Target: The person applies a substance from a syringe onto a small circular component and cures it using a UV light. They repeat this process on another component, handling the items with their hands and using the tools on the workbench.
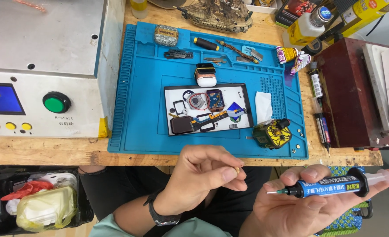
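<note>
Below the blue mat (142, 131), our right hand (299, 204) grips a blue glue syringe (330, 185); our left hand (201, 175) pinches 1 tiny brass part (237, 170), no glue visibly applied yet.

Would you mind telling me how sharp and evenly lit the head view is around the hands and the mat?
Head view: light is even and soft, shadows faint; the left hand and the syringe in the right hand are sharp; the blue work mat is crisp with no strong glare; the bench edge bows slightly from wide-angle distortion.
</note>
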